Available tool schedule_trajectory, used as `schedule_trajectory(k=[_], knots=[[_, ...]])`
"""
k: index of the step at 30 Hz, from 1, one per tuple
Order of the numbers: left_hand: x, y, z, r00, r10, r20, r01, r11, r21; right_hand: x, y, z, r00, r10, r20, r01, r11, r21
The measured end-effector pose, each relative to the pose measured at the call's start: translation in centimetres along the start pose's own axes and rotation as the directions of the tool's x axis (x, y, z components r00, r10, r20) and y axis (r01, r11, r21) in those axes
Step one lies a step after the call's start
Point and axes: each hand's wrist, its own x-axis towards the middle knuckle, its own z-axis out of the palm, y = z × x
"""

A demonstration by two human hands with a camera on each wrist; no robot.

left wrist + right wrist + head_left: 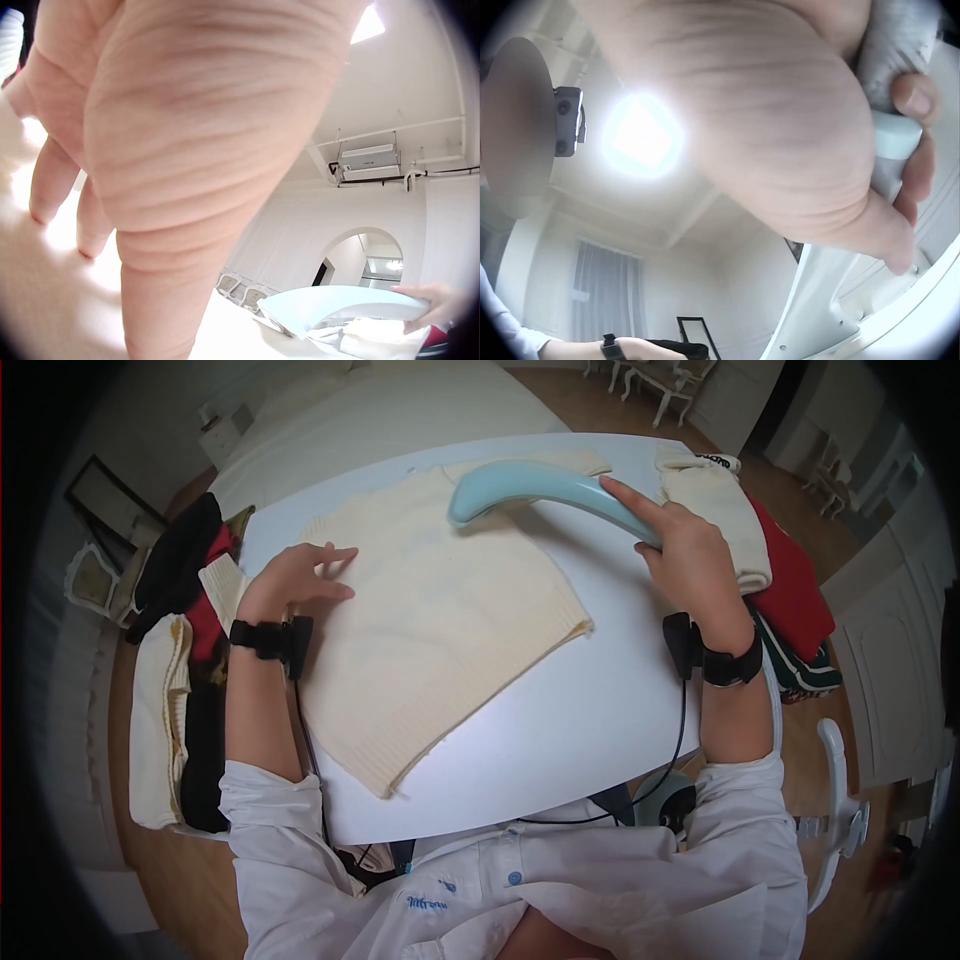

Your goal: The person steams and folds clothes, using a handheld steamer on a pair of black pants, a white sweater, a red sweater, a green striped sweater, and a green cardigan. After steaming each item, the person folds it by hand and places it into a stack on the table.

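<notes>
A cream knitted garment lies spread on the white table, its ribbed edge toward the front. The left hand rests at its left side, fingers spread; in the left wrist view the fingertips of that hand touch the pale fabric. In the right hand is the handle of a curved light-blue device, its wide head over the garment's upper part. The right wrist view shows the fingers of this hand curled round the handle. Whether the head touches the knit, I cannot tell.
Folded clothes, cream and red, are stacked at the table's right edge. More clothes, cream and black, lie along the left. A bed stands behind the white table. Black cables hang from both wrists.
</notes>
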Motion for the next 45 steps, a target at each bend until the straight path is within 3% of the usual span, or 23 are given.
schedule_trajectory(k=[9,15,17,18,20,23,27,29,31,34,38,40,45], knots=[[0.2,-0.1,-0.1,1.0,-0.017,0.022,0.017,1.0,-0.003,0.4,6.9,0.8,0.97,0.196,-0.144,-0.236,0.9,-0.366],[0.0,0.6,-0.4,0.999,-0.027,0.039,0.026,1.0,0.011,0.4,3.6,0.6,0.981,0.117,-0.158,-0.153,0.959,-0.238],[-0.1,0.8,-0.5,0.999,-0.027,0.039,0.026,0.999,0.02,0.2,1.6,0.9,0.991,-0.013,-0.137,0.007,0.999,-0.046],[-0.1,0.9,-0.5,0.999,-0.028,0.04,0.026,0.999,0.027,0.0,0.4,0.6,0.991,-0.012,-0.136,0.006,0.999,-0.044],[0.0,0.6,-0.4,0.999,-0.017,0.036,0.017,1.0,0.015,-0.5,-1.9,-0.4,0.998,-0.065,-0.018,0.066,0.997,0.048],[0.0,0.4,-0.2,0.999,-0.016,0.031,0.016,1.0,0.0,-0.8,-3.2,-0.7,0.995,-0.096,0.0,0.095,0.993,0.069],[0.1,0.3,-0.2,1.0,-0.004,0.024,0.004,1.0,0.016,-0.3,-1.1,0.4,0.997,-0.075,-0.033,0.076,0.996,0.043],[0.1,0.3,-0.2,1.0,-0.014,0.027,0.014,1.0,-0.001,0.2,1.2,1.4,0.992,-0.008,-0.125,0.003,0.999,-0.04],[0.1,0.2,-0.1,0.999,-0.021,0.03,0.022,1.0,-0.017,0.7,3.0,1.7,0.992,0.034,-0.12,-0.044,0.996,-0.081],[0.3,0.1,0.0,1.0,-0.01,0.013,0.01,1.0,0.007,1.1,5.2,2.6,0.964,0.229,-0.135,-0.259,0.925,-0.277],[0.1,0.5,-0.4,0.999,-0.03,0.042,0.029,0.999,0.03,0.9,4.2,2.2,0.964,0.234,-0.125,-0.261,0.925,-0.278],[0.1,0.7,-0.4,0.998,-0.036,0.051,0.034,0.999,0.036,0.6,2.4,2.2,0.992,0.096,-0.079,-0.106,0.984,-0.141],[-0.1,0.3,-0.1,1.0,-0.009,0.021,0.009,1.0,0.011,-0.5,-2.9,0.5,0.996,-0.069,-0.05,0.071,0.997,0.037]])
